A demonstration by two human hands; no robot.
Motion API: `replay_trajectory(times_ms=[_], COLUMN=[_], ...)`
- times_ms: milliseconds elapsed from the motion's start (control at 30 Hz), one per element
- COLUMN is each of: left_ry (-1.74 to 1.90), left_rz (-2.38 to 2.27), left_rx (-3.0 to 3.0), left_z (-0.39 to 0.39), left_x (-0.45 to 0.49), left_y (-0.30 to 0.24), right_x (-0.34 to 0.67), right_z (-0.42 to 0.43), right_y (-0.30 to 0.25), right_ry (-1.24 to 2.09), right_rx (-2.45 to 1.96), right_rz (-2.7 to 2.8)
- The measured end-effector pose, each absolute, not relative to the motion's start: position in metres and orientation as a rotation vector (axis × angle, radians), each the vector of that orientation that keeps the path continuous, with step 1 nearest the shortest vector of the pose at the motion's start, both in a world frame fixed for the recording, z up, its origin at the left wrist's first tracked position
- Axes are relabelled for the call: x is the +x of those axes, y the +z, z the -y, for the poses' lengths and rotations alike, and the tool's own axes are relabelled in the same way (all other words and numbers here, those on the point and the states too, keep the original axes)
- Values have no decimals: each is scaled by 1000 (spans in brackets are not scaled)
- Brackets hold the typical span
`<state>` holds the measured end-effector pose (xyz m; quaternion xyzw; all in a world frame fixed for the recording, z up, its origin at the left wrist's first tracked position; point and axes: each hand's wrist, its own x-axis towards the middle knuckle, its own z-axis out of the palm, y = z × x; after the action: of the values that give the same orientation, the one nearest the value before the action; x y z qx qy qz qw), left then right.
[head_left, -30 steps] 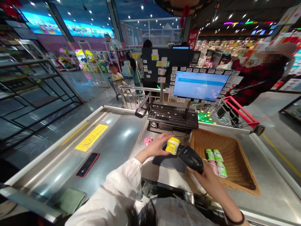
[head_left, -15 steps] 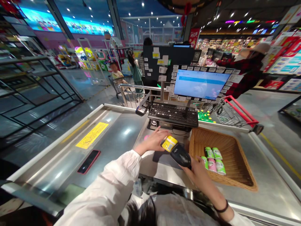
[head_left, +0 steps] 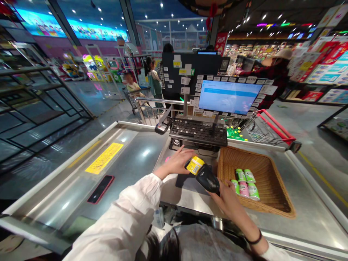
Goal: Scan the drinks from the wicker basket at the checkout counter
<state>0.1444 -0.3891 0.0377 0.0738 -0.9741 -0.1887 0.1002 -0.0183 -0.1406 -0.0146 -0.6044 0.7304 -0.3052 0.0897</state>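
My left hand (head_left: 178, 162) grips a small yellow jar (head_left: 194, 165), tilted so its white label faces right. A black handheld barcode scanner (head_left: 208, 178) is held in my right hand (head_left: 227, 200), with its head right against the jar's label. Both are over a dark mat (head_left: 187, 181) on the steel checkout counter (head_left: 141, 159), just in front of the keyboard (head_left: 199, 131). To the right, a wicker basket (head_left: 268, 181) holds several small green and pink bottles (head_left: 245, 180).
A monitor (head_left: 230, 97) edged with paper notes stands behind the keyboard. A phone in a red case (head_left: 100, 189) lies on the counter at left, near a yellow sticker (head_left: 104, 158). A red-handled shopping cart (head_left: 269, 130) stands beyond the basket. A person in red (head_left: 274, 74) stands at far right.
My left hand tilted the jar so its label faces the scanner. My right hand brought the scanner up and left until it met the jar. The person in red moved farther back.
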Motion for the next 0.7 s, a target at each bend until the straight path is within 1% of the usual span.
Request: replay_trajectory(times_ms=[267,433,567,700], left_ry=[-544,-516,-526,-414], left_rz=[2870,2840,2853,2880], left_rx=[192,277,425,504], left_z=[392,398,405,408], left_x=[144,148,169,208], left_y=[35,20,-8,-57], right_x=[-18,-21,-25,-27], right_z=[141,140,137,133], right_y=[-13,-15,-17,-19], right_ry=[-953,-968,-975,-968], right_rx=[-1724,-1696,-1664,-1624], right_rz=[-2160,-2209,-2228,-2215])
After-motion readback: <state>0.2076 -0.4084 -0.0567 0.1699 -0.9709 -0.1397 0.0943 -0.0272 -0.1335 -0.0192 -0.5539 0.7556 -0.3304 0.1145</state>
